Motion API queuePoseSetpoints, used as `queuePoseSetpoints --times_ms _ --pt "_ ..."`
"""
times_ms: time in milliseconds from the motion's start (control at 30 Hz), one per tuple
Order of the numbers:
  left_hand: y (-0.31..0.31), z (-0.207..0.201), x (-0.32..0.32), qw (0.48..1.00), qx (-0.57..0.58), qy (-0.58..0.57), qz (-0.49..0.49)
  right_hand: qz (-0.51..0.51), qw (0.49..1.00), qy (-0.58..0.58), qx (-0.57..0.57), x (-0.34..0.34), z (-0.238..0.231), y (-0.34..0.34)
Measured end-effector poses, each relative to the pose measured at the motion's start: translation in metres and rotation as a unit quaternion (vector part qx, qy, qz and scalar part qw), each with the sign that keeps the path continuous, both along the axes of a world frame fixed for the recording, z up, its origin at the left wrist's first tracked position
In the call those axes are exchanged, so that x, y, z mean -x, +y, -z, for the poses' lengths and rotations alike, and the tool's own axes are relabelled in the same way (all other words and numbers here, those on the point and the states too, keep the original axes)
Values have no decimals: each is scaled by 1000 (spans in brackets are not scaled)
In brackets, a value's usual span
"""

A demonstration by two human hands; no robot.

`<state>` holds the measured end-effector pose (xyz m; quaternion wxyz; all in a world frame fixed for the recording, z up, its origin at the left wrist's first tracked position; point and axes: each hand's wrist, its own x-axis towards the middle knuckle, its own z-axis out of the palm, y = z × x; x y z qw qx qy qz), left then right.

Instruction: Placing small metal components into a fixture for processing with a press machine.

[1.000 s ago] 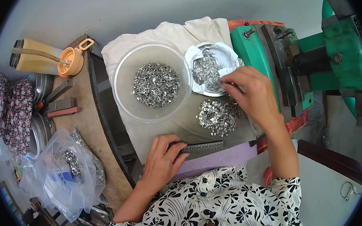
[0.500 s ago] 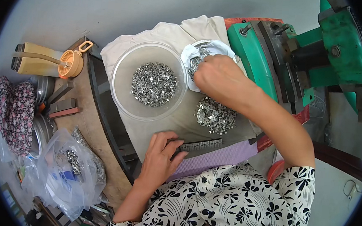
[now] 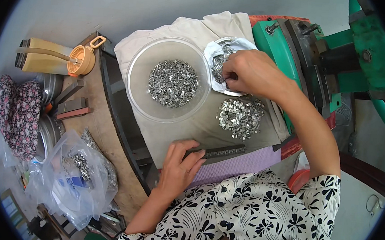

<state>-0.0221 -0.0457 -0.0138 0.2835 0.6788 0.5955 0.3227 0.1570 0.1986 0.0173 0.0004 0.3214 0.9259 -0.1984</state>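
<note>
While the right hand [image 3: 249, 72] reaches up into the small white-lined dish [image 3: 215, 52] at the far edge of the beige cloth [image 3: 192, 129], its fingertips are bunched together over the heap of small metal pieces [image 3: 223, 62] inside. They look pinched nearly closed, though whether they already have a piece between them I cannot tell, since the knuckles hide the tips. The left hand [image 3: 178, 170] lies flat and relaxed, fingers spread a little, pressing down the near end of a long dark metal strip [image 3: 221, 152] that sits along the edge of a purple mat [image 3: 238, 165]; it grips nothing, it only pins the strip.

Between the two hands, on the cloth, lies a loose pile of shiny metal pieces [image 3: 240, 117], just below the dish. To its left stands a clear plastic bowl [image 3: 136, 94] with a darker mound of similar pieces at its centre.

To my eye the picking wants a light pinch: take few pieces at a time from the top of the heap rather than digging, so none spill over the low rim onto the cloth. The left hand would do well to keep its weight on the strip so it cannot skate off the mat. The green press [image 3: 361, 65] stands close beside the right wrist, so the elbow should stay low and clear of it.
</note>
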Motion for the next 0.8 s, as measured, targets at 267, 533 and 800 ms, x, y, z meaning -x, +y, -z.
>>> queuePoseSetpoints --times_ms 267,533,800 --pt "0 1 2 1000 -15 18 9 90 987 121 44 -7 -2 -8" --pt "4 -1 1 1000 -3 -14 3 110 983 136 56 -11 7 -10" --pt "5 -2 0 1000 -1 -2 1 131 977 163 51 -12 8 -10"
